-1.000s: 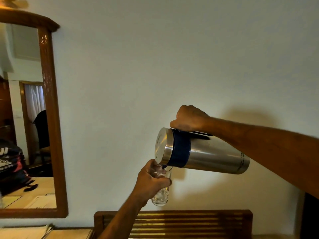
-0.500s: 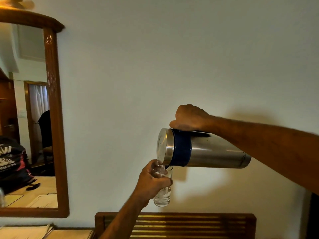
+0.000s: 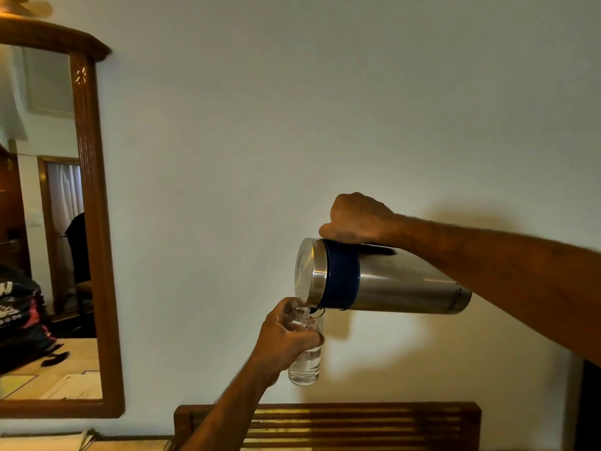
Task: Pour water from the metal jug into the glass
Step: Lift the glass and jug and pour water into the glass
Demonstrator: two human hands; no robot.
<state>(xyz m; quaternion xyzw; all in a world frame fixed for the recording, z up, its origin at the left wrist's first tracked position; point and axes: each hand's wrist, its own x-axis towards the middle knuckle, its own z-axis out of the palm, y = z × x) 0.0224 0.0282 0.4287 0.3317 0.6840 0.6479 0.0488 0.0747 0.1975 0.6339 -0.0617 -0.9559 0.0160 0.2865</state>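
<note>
head view: right hand (image 3: 357, 219) gripping tipped metal jug (image 3: 390, 281), left hand (image 3: 286, 340) around glass (image 3: 305, 366)

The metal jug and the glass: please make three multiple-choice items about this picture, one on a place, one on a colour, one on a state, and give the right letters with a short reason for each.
1. Where is the glass?
A. On the wooden rack
B. Held in the air by the left hand, below the spout of the metal jug
C. Inside the mirror frame

2. What colour is the band below the jug's lid?
A. Red
B. Green
C. Dark blue

3. How does the jug stand now?
A. Tipped almost to the horizontal, held by the right hand
B. Upright on a table
C. Upside down, with nobody holding it

Answers:
1 B: fingers wrap the glass, which is well above the wooden rack.
2 C: the band is dark blue beside the steel body.
3 A: the body lies sideways and water runs into the glass.
</note>
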